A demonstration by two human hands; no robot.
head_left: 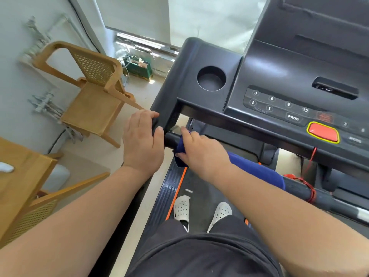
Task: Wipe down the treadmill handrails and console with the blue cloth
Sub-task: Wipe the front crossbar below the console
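**Both hands on the treadmill, cloth wrapped on the front bar**

Left hand (pixel 142 140) is curled round the left handrail (pixel 166 104) where it drops from the console corner, thumb on the inner side and fingers over the outer edge. Right hand (pixel 201 154) grips the blue cloth (pixel 257 169), clamping it against the front bar (pixel 327 202). The cloth is folded over the bar and runs along it under the forearm, with a loose end bunched below the knuckles.

The cloth looks soft, light and limp, so it should mould to the round tube if held wrapped, palm on top and fingers underneath. A flat pinch would probably let it slip off. The bar seems smooth and rigid and should take firm pressure. A red cord (pixel 308 188) coiled on it further right could snag the cloth.

Beyond the bar lies the console (pixel 279 76), with its printed keys and red button (pixel 323 132). These would likely want a lighter, flatter pass. The cup holder (pixel 211 78) sits at its left corner. A wooden chair (pixel 93 96) stands further left on the floor.
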